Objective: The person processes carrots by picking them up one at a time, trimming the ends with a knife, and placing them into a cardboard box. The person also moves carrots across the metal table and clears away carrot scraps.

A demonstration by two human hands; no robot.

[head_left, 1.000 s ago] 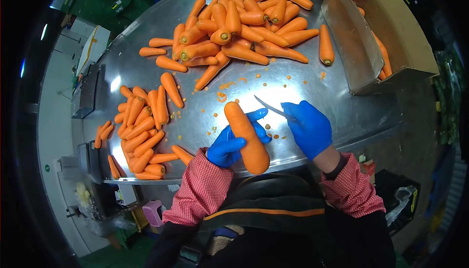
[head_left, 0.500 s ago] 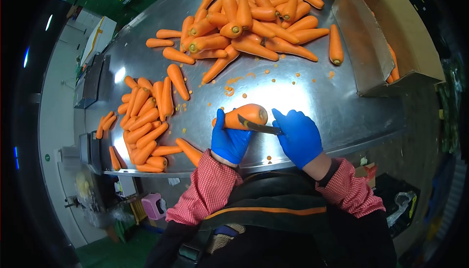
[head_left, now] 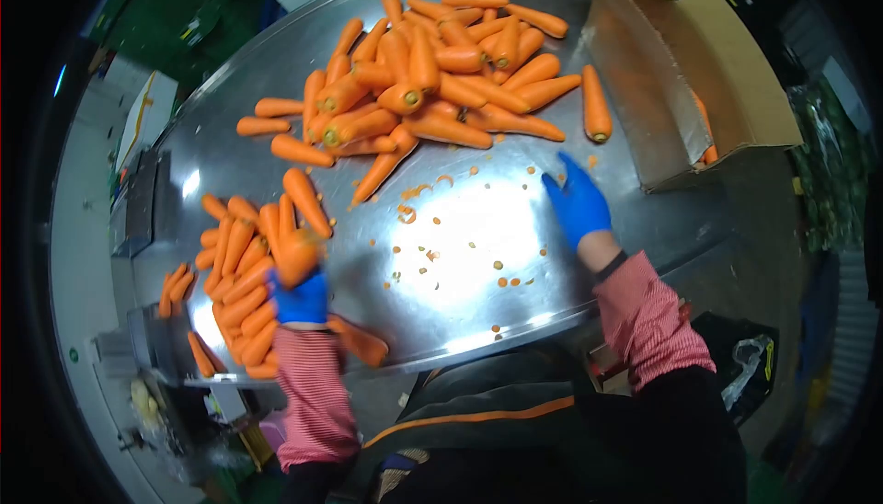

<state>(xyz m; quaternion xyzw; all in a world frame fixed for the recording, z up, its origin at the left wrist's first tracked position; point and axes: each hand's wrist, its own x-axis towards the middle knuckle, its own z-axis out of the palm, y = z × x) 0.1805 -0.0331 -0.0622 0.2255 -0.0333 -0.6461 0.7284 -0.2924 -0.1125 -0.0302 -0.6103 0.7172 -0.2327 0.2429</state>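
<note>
My left hand (head_left: 302, 300), in a blue glove and blurred by motion, is closed around a thick carrot (head_left: 297, 258). It is over the right side of the smaller carrot pile (head_left: 241, 274), at the left of the metal table (head_left: 460, 315). My right hand (head_left: 581, 202), also gloved in blue, reaches over the table with thumb and a finger stretched apart. Its other fingers are largely hidden, and no knife shows in or near it. A single carrot (head_left: 597, 108) lies just beyond its fingertips.
A large heap of carrots (head_left: 432, 81) covers the table's far middle. An open cardboard box (head_left: 644, 81) with carrots inside stands at the right. Small carrot trimmings (head_left: 498, 265) are scattered in front of me. One loose carrot (head_left: 359, 341) lies by the near edge.
My left hand has swung left with the carrot, from in front of me to the smaller pile. My right hand has moved forward, and the knife it held is out of sight. The view has shifted.
</note>
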